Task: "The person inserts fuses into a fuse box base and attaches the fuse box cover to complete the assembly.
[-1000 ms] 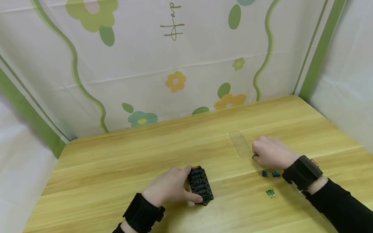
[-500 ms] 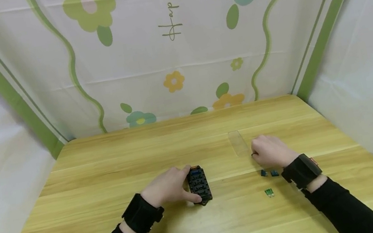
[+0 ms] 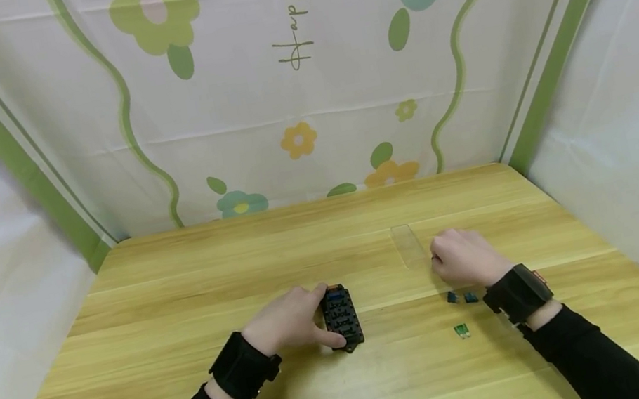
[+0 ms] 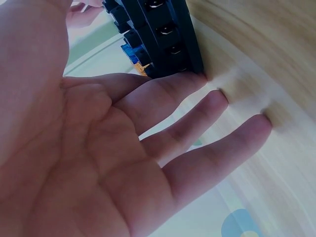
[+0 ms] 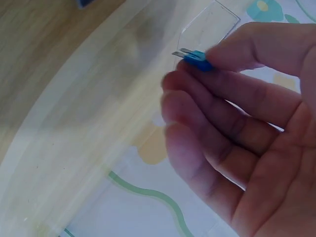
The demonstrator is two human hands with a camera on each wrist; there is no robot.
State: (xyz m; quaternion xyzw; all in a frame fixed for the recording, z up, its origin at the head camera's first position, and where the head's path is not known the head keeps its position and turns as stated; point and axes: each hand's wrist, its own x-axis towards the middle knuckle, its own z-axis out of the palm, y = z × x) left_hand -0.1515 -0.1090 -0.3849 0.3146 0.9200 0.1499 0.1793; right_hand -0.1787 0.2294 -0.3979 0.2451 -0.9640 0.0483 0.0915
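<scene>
My left hand (image 3: pixel 289 319) grips a long black fuse box (image 3: pixel 342 317) by its ends, thumb at the near end and index finger at the far end. In the left wrist view an orange fuse (image 4: pixel 141 68) and a blue fuse (image 4: pixel 130 52) sit side by side at one end of the box. My right hand (image 3: pixel 464 258), off to the right above the table, pinches a small blue blade fuse (image 5: pixel 197 60) between thumb and index finger. Its two metal prongs point away from the fingers. In the head view the right hand hides this fuse.
Two dark blue fuses (image 3: pixel 471 297) lie just below the right hand. Closer to me, green fuses (image 3: pixel 461 331) lie on the wooden table (image 3: pixel 253 261). A clear plastic cover (image 3: pixel 407 245) lies behind, left of the right hand. Patterned cloth (image 3: pixel 250 97) walls the table's back and sides.
</scene>
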